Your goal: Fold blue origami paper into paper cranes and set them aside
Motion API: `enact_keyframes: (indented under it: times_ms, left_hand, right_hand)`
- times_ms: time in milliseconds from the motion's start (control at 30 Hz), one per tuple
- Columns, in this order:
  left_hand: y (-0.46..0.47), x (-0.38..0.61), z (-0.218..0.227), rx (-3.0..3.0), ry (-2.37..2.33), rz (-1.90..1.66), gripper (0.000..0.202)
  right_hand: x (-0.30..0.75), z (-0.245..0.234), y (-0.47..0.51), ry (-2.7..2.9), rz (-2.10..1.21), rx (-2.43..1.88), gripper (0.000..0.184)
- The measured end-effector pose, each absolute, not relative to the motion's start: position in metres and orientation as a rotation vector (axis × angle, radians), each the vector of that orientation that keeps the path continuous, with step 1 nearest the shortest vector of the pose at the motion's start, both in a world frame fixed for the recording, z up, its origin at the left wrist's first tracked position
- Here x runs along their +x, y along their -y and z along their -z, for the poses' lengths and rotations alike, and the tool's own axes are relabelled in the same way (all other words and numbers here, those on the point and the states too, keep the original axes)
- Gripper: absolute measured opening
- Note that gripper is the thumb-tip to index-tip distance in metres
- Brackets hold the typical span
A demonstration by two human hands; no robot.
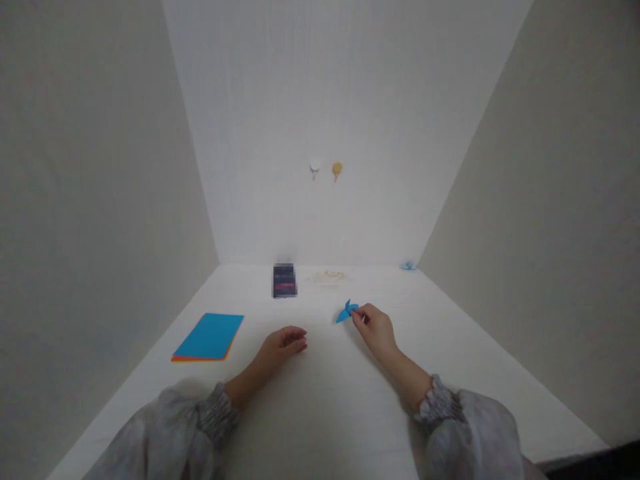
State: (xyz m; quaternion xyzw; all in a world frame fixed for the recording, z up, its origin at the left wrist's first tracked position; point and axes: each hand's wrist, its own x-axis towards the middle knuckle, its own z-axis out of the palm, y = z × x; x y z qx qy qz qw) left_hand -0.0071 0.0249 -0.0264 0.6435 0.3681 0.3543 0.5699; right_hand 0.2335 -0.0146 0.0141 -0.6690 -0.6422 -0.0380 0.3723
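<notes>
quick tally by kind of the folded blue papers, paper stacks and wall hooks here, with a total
Folded blue papers: 2, one held in the right hand
Paper stacks: 1
Wall hooks: 2
Total: 5

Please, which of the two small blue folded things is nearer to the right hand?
The folded blue paper that the right hand pinches; the other, the paler folded piece, lies untouched in the far right corner of the white table.
</notes>
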Motion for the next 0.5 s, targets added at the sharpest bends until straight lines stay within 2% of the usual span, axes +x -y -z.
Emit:
enact_keyframes:
  times_ms: [267, 500]
  left_hand:
    - [-0.021, -0.005, 0.027, 2.106, -0.897, -0.827, 0.022]
    - [-0.022, 0.003, 0.023, 2.427, -0.926, -0.709, 0.022]
  right_hand:
    - [0.356, -0.014, -0.017, 1.354, 0.209, -2.055, 0.026]
    - [0.458, -0.017, -0.065, 1.09, 0.198, -2.314, 0.03]
